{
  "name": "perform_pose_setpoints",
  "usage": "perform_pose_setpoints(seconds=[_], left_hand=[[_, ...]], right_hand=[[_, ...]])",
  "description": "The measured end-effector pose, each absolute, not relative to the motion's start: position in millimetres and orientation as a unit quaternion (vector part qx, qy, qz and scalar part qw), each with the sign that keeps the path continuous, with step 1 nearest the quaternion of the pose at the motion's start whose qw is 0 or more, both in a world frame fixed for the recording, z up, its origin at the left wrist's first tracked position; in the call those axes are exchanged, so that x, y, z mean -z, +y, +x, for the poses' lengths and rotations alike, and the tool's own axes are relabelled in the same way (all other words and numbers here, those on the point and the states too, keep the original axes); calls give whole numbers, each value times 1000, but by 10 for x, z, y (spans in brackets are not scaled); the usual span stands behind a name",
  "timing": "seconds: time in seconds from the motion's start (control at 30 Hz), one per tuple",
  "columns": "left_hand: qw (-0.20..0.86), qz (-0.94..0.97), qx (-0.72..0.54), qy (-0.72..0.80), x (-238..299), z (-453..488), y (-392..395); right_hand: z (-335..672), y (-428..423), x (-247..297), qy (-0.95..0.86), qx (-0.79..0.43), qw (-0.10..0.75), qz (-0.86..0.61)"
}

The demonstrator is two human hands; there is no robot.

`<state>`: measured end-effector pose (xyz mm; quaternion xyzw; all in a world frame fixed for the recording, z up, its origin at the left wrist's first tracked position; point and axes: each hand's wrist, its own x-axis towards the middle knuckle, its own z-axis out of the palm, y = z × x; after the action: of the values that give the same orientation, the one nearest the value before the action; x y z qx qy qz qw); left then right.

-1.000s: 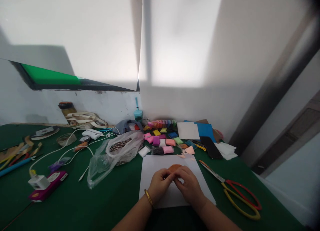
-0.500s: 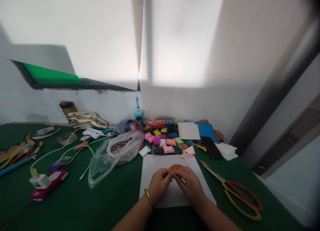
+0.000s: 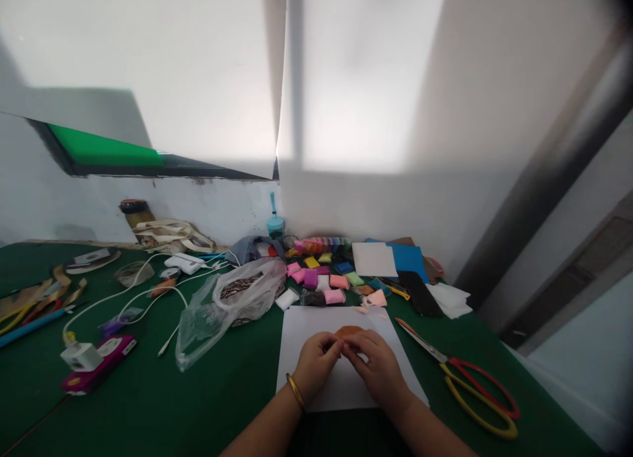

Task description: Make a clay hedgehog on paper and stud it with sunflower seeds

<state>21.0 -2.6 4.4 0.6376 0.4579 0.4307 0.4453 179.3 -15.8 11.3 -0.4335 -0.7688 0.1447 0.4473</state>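
Observation:
Both hands meet over a white paper sheet (image 3: 306,325) lying on the green table (image 3: 222,404). My left hand (image 3: 316,365), with a gold bangle at the wrist, has its fingers curled and pinched toward the right. My right hand (image 3: 378,368) is closed the same way, fingertips touching the left ones. Between and just beyond the fingertips lies a flat orange clay piece (image 3: 350,330) on the sheet; the fingers pinch at its near edge. How much of it they hold is hidden.
Red-and-yellow scissors (image 3: 465,378) lie right of the sheet. Several coloured clay packets (image 3: 321,277) sit behind it, with blue and white sheets (image 3: 390,258). A clear plastic bag (image 3: 232,302), white cables, a charger (image 3: 82,356) on a magenta box lie left.
The view has drifted very slightly. Both hands stay pinched together over the orange piece, with only small finger shifts.

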Motion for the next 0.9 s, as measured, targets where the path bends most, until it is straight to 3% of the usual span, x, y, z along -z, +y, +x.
perform_pose_setpoints(seconds=[0.9], left_hand=[[463,607,-449,464,-79,209,-21]], right_hand=[[1793,-149,-129,-783,-127,445,-416]])
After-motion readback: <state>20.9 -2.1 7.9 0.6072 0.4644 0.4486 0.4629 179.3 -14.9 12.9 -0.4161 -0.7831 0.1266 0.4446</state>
